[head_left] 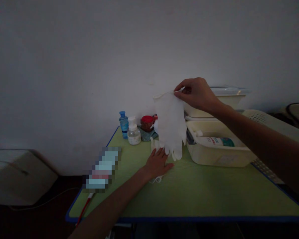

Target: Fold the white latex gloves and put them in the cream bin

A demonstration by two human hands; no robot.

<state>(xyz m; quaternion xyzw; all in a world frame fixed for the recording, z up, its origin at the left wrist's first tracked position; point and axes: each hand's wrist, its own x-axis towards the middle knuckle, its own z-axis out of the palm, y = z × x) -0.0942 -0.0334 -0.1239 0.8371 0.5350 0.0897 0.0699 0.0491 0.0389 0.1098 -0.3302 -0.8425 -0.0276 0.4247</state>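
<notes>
A white disposable glove (171,121) hangs fingers-down from my right hand (195,94), which pinches its cuff between thumb and fingers above the table. Below it, my left hand (157,164) lies flat with fingers spread, pressing on a second white glove (154,143) on the green table (201,189). Much of that lower glove is hidden under my palm; its rolled cuff shows near my wrist. The hanging glove's fingertips come down close to my left fingers; I cannot tell whether they touch.
At the back left stand a blue bottle (124,125), a clear white-capped jar (134,135) and a red-topped woven container (147,123). A cream bin (219,157) holding a white-and-green bottle (220,142) sits right. A phone-like device (103,169) with a red cable (83,210) lies left.
</notes>
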